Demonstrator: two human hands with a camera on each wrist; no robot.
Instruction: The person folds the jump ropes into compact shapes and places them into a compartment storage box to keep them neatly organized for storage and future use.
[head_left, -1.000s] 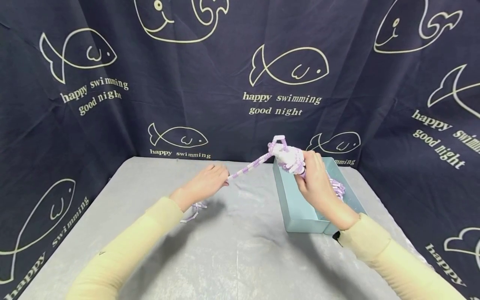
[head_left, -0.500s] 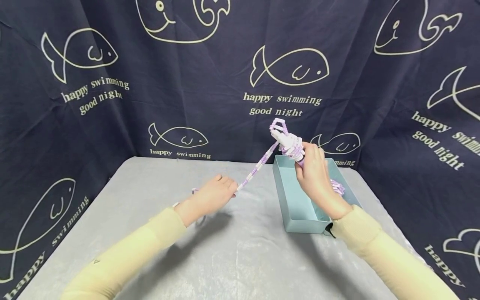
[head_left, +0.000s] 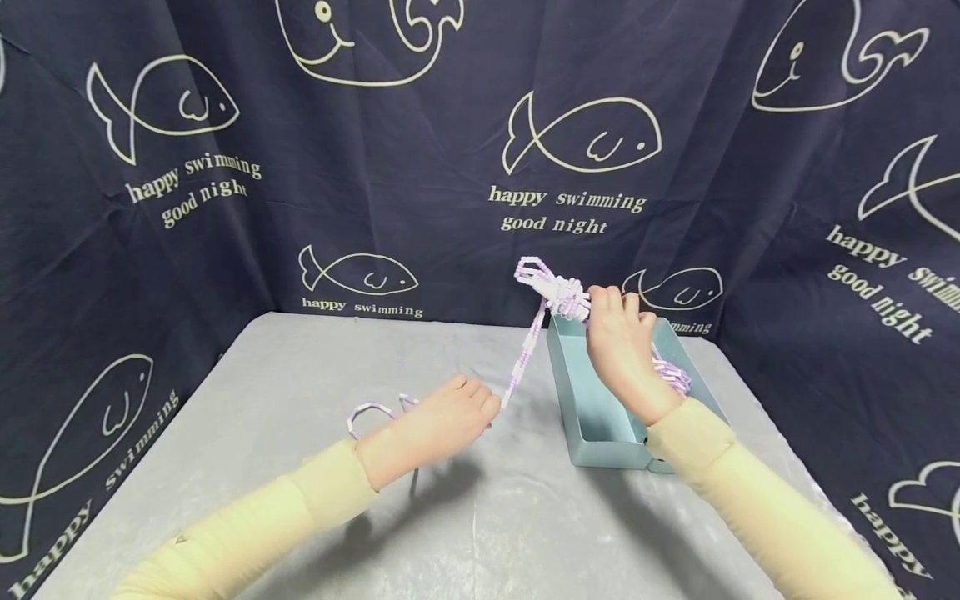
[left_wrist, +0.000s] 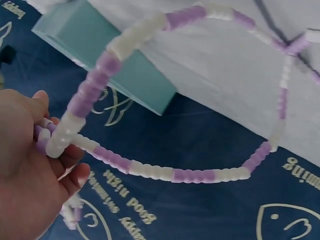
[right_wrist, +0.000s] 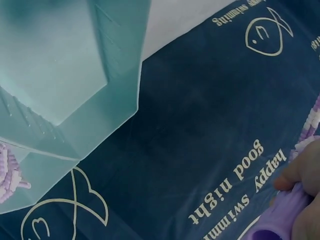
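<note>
A beaded jump rope (head_left: 527, 350) in purple and white stretches between my two hands above the table. My right hand (head_left: 624, 346) grips its purple handle (right_wrist: 287, 216), around which beaded cord (head_left: 567, 298) is wound, a small loop sticking out past its end. Lower and to the left, my left hand (head_left: 442, 421) holds the cord between curled fingers. From that hand a large loose loop of the rope (left_wrist: 194, 176) hangs out, clear in the left wrist view. In the head view part of this loop is hidden behind the hand and forearm.
A light-blue divided box (head_left: 573, 417) stands on the grey table (head_left: 480, 533) below my right hand. Its right compartment holds another purple-and-white beaded bundle (head_left: 672, 375). Dark blue curtains (head_left: 450, 167) with fish drawings enclose the table at the back and sides.
My left hand has moved right and nearer the front, so the cord between the hands now hangs steeper. My right hand has shifted slightly left, and the wound end tilts further left.
</note>
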